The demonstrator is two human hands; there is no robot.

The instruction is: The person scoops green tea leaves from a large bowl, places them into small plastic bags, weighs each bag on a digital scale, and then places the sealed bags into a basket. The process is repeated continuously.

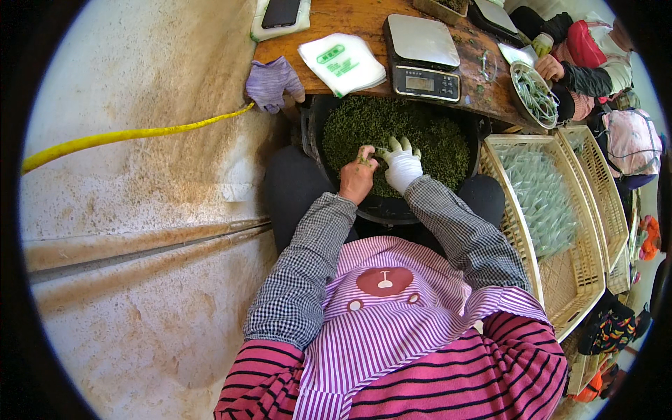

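Note:
Between my knees sits a round black tub (pixel 313 140) filled with small dark green plant bits (pixel 434 140), perhaps dried leaves or buds. My bare left hand (pixel 358 173) is over the middle of the heap, its fingers curled in, with green specks on them; what they hold, if anything, is too small to make out. Right beside it, my right hand (pixel 404 166) wears a white glove with greenish fingertips. Its fingers are spread and rest on the green bits. Checked sleeve covers (pixel 297 273) reach down both my forearms.
A wooden table (pixel 357 15) ahead holds a digital scale (pixel 422 52), white printed bags (pixel 341 63), a phone (pixel 281 12) and a purple glove (pixel 273 82). Yellow crates (pixel 570 308) with filled clear packets (pixel 539 203) stand right. Another person's hand (pixel 549 68) is near a bowl (pixel 535 94). A yellow hose (pixel 133 133) runs left.

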